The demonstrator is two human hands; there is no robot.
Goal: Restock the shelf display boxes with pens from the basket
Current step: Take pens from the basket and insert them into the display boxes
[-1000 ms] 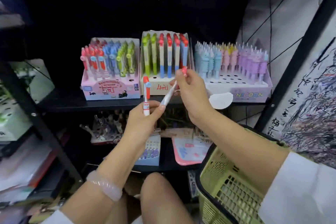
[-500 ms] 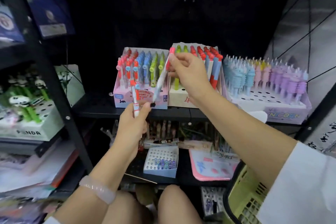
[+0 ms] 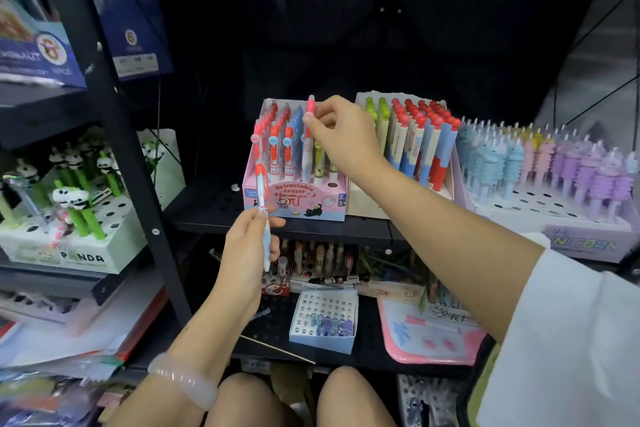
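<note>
A black shelf carries three display boxes side by side: a pink box marked "Retractable eraser" at left, a cream box of red, green and blue pens in the middle, and a unicorn box of pastel pens at right. A panda box stands on the neighbouring rack to the left. At the lower right edge only a sliver of the green basket shows beside a white sleeve.

The right hand reaches over the pink box, its grip pinching the coral cap of a white pen between thumb and curled fingers; the pen stands upright, its lower end down among the front rows of that box. The left hand is raised in front of the shelf edge, its grip closed thumb-to-fingers round a red pen, held upright with the red cap on top, just before the pink box's front panel.

Half a second ago the white pen was tilted, its tip low near the left hand; now it is vertical and in the box. The left hand and its pen have barely shifted. The view has swung left, pushing most of the basket out of sight.
</note>
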